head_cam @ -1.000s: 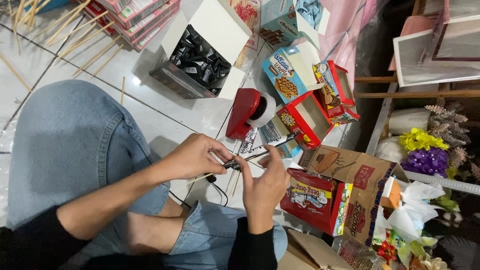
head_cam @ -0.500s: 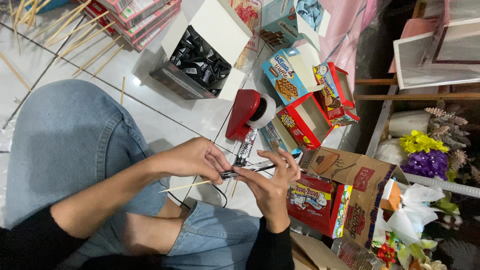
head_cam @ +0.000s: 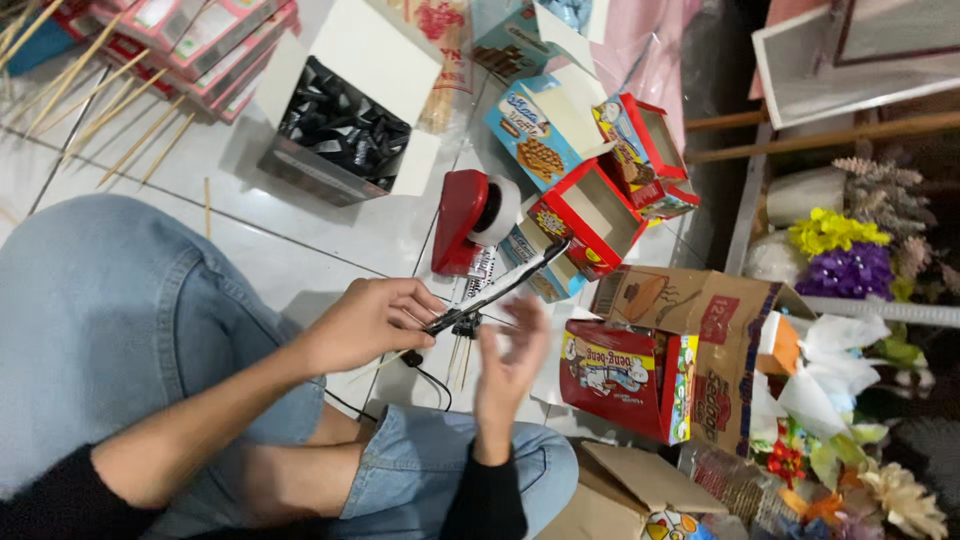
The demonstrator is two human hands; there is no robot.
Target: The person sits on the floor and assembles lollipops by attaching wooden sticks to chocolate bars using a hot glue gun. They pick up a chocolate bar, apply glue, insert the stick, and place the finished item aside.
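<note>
A glossy white tiled floor (head_cam: 330,235) with dark grout lines spreads under even indoor light. Bare wooden slats (head_cam: 830,130) cross the dim right side, beside a white-framed panel (head_cam: 850,60) propped at an angle.

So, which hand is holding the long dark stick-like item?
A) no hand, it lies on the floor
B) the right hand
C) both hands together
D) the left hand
D: the left hand pinches the near end of the dark stick-like item, while the right hand is open and blurred just beside it, gripping nothing.
</note>
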